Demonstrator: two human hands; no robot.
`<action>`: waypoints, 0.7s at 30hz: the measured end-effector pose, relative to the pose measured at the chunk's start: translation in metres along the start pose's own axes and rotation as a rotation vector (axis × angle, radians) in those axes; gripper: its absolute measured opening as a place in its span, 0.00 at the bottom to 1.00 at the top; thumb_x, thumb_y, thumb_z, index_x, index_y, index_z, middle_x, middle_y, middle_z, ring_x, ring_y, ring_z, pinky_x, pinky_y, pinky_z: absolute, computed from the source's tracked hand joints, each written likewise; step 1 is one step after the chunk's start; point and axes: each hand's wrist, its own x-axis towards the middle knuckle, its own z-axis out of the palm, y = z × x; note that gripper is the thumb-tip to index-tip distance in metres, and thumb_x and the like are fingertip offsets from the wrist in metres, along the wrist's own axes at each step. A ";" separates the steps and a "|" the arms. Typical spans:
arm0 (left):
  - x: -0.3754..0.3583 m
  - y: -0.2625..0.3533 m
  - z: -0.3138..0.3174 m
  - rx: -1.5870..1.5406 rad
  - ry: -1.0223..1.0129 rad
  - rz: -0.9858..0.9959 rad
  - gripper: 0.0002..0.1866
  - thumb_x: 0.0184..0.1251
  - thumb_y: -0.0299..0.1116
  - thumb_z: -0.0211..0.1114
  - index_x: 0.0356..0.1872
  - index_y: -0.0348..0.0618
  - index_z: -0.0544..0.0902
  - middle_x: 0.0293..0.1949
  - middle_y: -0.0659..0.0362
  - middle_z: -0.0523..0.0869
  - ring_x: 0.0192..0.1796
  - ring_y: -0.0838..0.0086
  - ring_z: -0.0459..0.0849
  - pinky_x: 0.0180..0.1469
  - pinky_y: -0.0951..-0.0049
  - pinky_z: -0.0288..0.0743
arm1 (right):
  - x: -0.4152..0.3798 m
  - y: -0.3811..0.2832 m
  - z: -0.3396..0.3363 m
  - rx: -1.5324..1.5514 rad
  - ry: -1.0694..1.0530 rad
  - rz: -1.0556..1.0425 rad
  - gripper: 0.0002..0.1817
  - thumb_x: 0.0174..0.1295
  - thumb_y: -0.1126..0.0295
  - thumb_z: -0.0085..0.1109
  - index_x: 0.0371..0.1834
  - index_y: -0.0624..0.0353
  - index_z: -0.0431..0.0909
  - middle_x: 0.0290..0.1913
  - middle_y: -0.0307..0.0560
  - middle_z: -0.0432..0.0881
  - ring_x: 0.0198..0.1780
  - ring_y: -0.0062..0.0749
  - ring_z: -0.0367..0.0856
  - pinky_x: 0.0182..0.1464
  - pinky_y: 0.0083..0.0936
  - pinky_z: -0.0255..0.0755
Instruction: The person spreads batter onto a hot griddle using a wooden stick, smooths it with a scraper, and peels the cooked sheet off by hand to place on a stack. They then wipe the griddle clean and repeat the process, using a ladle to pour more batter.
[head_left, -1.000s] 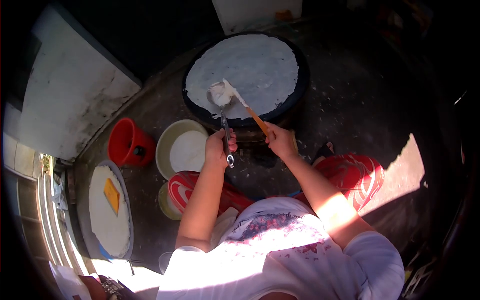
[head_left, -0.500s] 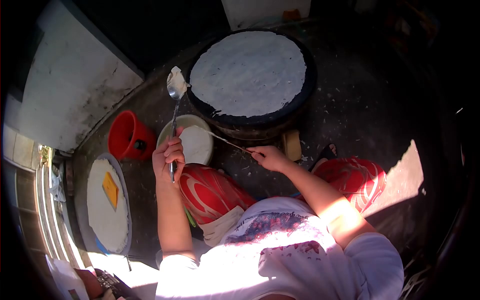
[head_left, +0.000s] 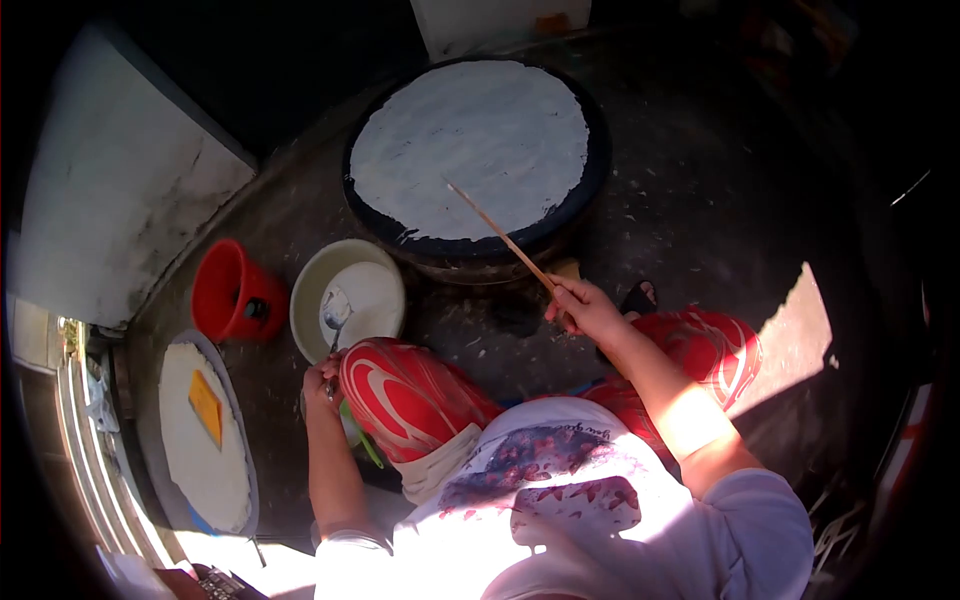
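Observation:
My left hand [head_left: 322, 382] is closed on a metal spoon [head_left: 340, 322], held low beside my knee. The spoon's bowl is down in the pale basin [head_left: 397, 272], at the white batter [head_left: 374, 298]. Between the fingers of my right hand [head_left: 578, 304] is a thin wooden stick [head_left: 505, 238], slanting up and to the left. Its tip overlaps the near part of a wide white batter sheet [head_left: 470, 130]. That sheet covers most of a round black griddle [head_left: 597, 150], leaving a dark rim around it.
A red bucket [head_left: 217, 290] stands left of the basin. Nearer me, a tray holds a white round sheet [head_left: 222, 478] with a yellow piece [head_left: 206, 408] on top. A whitish panel [head_left: 130, 180] leans at the left. Light scraps dot the dark floor [head_left: 680, 220].
My left hand has lowered the spoon from upright in the air into the basin. My right hand has swung the stick from the basin side up over the griddle.

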 end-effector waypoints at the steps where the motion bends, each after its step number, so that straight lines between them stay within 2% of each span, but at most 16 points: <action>1: 0.011 0.003 -0.012 0.105 -0.233 -0.127 0.15 0.68 0.31 0.39 0.42 0.26 0.68 0.27 0.54 0.74 0.21 0.74 0.74 0.25 0.78 0.74 | 0.001 -0.014 0.005 -0.053 0.062 -0.210 0.24 0.63 0.73 0.48 0.64 0.49 0.63 0.32 0.38 0.77 0.25 0.14 0.68 0.23 0.12 0.63; 2: 0.019 0.008 -0.025 0.098 -0.235 -0.118 0.15 0.68 0.31 0.39 0.42 0.26 0.68 0.27 0.54 0.74 0.21 0.74 0.74 0.25 0.78 0.74 | -0.001 -0.027 0.010 -0.104 0.124 -0.422 0.27 0.61 0.76 0.50 0.65 0.49 0.61 0.34 0.36 0.77 0.26 0.12 0.68 0.23 0.12 0.64; 3: 0.020 -0.015 -0.011 0.240 0.001 0.083 0.16 0.68 0.33 0.40 0.43 0.27 0.69 0.31 0.50 0.77 0.29 0.68 0.77 0.34 0.72 0.76 | -0.007 -0.039 0.016 -0.109 0.114 -0.421 0.27 0.61 0.76 0.50 0.65 0.49 0.61 0.34 0.36 0.77 0.26 0.12 0.68 0.23 0.12 0.64; 4: 0.020 -0.027 -0.004 0.376 0.240 0.281 0.17 0.69 0.36 0.41 0.43 0.28 0.69 0.36 0.46 0.79 0.36 0.62 0.80 0.43 0.65 0.78 | -0.014 -0.051 0.021 0.002 0.102 -0.356 0.29 0.60 0.77 0.52 0.66 0.50 0.60 0.38 0.38 0.76 0.29 0.14 0.69 0.28 0.12 0.65; 5: 0.022 -0.017 -0.019 0.338 0.074 0.099 0.20 0.70 0.40 0.42 0.46 0.30 0.71 0.45 0.43 0.79 0.49 0.55 0.77 0.55 0.56 0.70 | -0.015 -0.059 0.025 0.109 0.090 -0.292 0.31 0.58 0.77 0.54 0.66 0.50 0.59 0.42 0.39 0.76 0.32 0.15 0.71 0.32 0.12 0.66; 6: 0.015 -0.029 -0.014 0.327 0.070 0.104 0.20 0.70 0.40 0.42 0.46 0.30 0.71 0.45 0.43 0.79 0.49 0.55 0.77 0.55 0.56 0.70 | -0.004 -0.048 0.019 0.098 0.083 -0.292 0.31 0.58 0.77 0.54 0.66 0.50 0.59 0.42 0.39 0.76 0.32 0.15 0.71 0.32 0.12 0.66; 8: 0.001 -0.061 0.006 0.650 0.279 0.289 0.21 0.70 0.40 0.42 0.48 0.31 0.71 0.46 0.44 0.79 0.49 0.56 0.78 0.56 0.55 0.70 | 0.035 -0.008 -0.010 -0.395 0.326 -0.438 0.39 0.56 0.79 0.55 0.70 0.47 0.48 0.53 0.44 0.71 0.38 0.18 0.73 0.37 0.14 0.69; 9: -0.001 -0.058 -0.004 0.624 0.255 0.266 0.20 0.69 0.41 0.42 0.48 0.33 0.72 0.46 0.46 0.79 0.49 0.57 0.78 0.55 0.56 0.70 | 0.044 -0.004 -0.018 -0.478 0.360 -0.472 0.42 0.55 0.80 0.55 0.71 0.46 0.44 0.55 0.45 0.70 0.40 0.20 0.75 0.36 0.17 0.71; 10: -0.002 -0.058 -0.013 0.615 0.253 0.269 0.20 0.69 0.41 0.42 0.48 0.33 0.72 0.46 0.46 0.79 0.49 0.57 0.78 0.55 0.56 0.70 | 0.036 -0.026 -0.007 -0.486 0.353 -0.474 0.42 0.55 0.80 0.55 0.71 0.46 0.44 0.55 0.45 0.70 0.40 0.20 0.75 0.36 0.17 0.71; 12: -0.005 -0.063 -0.027 0.625 0.255 0.329 0.20 0.69 0.41 0.42 0.49 0.35 0.72 0.46 0.47 0.80 0.49 0.57 0.78 0.55 0.56 0.71 | 0.009 -0.072 0.016 -0.126 0.251 -0.461 0.40 0.55 0.80 0.55 0.70 0.51 0.47 0.47 0.44 0.76 0.38 0.21 0.76 0.36 0.20 0.72; 13: -0.012 -0.074 -0.023 0.610 0.287 0.324 0.19 0.69 0.41 0.43 0.50 0.38 0.73 0.48 0.49 0.79 0.51 0.58 0.77 0.57 0.57 0.69 | 0.000 -0.085 0.029 0.035 0.178 -0.441 0.31 0.57 0.77 0.52 0.66 0.56 0.57 0.40 0.41 0.78 0.34 0.19 0.75 0.34 0.19 0.71; 14: -0.013 -0.069 -0.031 0.602 0.289 0.327 0.19 0.69 0.41 0.43 0.50 0.38 0.73 0.48 0.49 0.79 0.51 0.58 0.77 0.57 0.57 0.69 | 0.005 -0.081 0.028 0.030 0.172 -0.437 0.31 0.57 0.77 0.52 0.66 0.56 0.57 0.40 0.41 0.78 0.34 0.19 0.75 0.34 0.19 0.71; 16: -0.012 -0.058 -0.065 0.516 0.236 0.243 0.20 0.68 0.43 0.44 0.50 0.39 0.73 0.51 0.51 0.78 0.54 0.59 0.75 0.59 0.57 0.66 | 0.019 -0.064 0.020 -0.143 0.141 -0.212 0.37 0.52 0.87 0.47 0.68 0.56 0.52 0.52 0.45 0.73 0.28 0.22 0.75 0.26 0.17 0.68; 18: -0.009 -0.049 -0.101 0.457 0.246 0.265 0.21 0.67 0.44 0.47 0.52 0.40 0.72 0.53 0.52 0.76 0.57 0.59 0.72 0.59 0.58 0.64 | 0.027 -0.054 0.023 -0.078 0.097 -0.161 0.35 0.53 0.86 0.45 0.67 0.56 0.54 0.53 0.44 0.72 0.28 0.19 0.74 0.26 0.16 0.68; 20: -0.003 -0.036 -0.145 0.467 0.672 0.492 0.18 0.65 0.41 0.51 0.48 0.39 0.75 0.49 0.52 0.79 0.54 0.58 0.75 0.54 0.60 0.67 | 0.033 -0.057 0.037 -0.173 0.051 -0.224 0.33 0.55 0.83 0.47 0.67 0.56 0.54 0.51 0.44 0.73 0.27 0.19 0.73 0.26 0.16 0.68; 21: -0.003 -0.033 -0.160 0.434 0.690 0.502 0.18 0.65 0.41 0.51 0.48 0.39 0.75 0.49 0.52 0.79 0.54 0.58 0.75 0.54 0.60 0.67 | 0.025 -0.072 0.058 -0.370 0.037 -0.368 0.30 0.59 0.79 0.47 0.66 0.54 0.55 0.50 0.44 0.74 0.29 0.20 0.74 0.32 0.17 0.70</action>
